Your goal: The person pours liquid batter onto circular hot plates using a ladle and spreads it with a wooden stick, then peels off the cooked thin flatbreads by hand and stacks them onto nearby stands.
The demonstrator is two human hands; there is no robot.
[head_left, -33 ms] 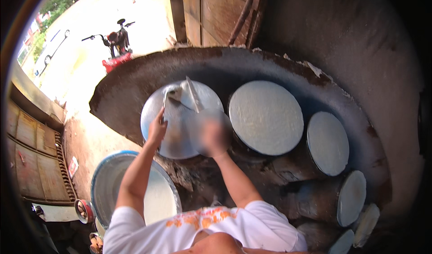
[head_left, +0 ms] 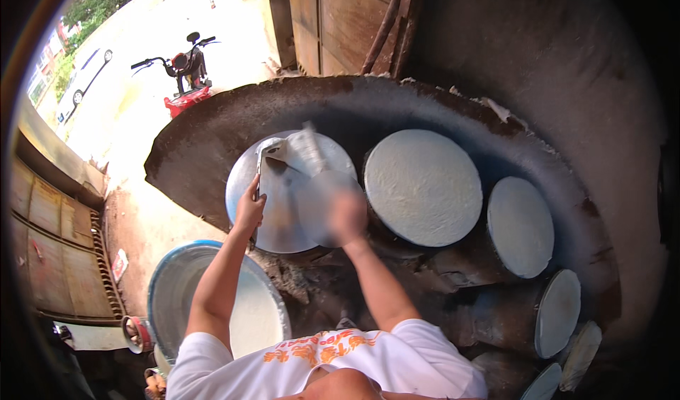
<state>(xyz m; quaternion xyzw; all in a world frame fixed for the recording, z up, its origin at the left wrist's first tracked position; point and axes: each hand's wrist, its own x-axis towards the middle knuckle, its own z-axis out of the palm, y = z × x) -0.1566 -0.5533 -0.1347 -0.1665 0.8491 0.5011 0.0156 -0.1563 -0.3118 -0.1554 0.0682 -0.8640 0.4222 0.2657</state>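
Note:
My left hand is closed round the handle of a metal ladle, whose bowl hangs over the far part of a round griddle. My right hand is partly blurred, its fingers curled. From it a pale flat scraper reaches over the griddle beside the ladle bowl, smeared by motion. The grip on the scraper is hidden by the blur. Brownish marks show on the griddle's grey surface.
To the right stand several round griddles covered with pale batter, the largest closest. A blue-rimmed basin of white batter sits below my left forearm. A curved metal shield rings the griddles. Outside stands a red scooter.
The scraper has turned a little and looks broader and more blurred. The whole view has shifted slightly. The ladle stays over the griddle in my left hand.

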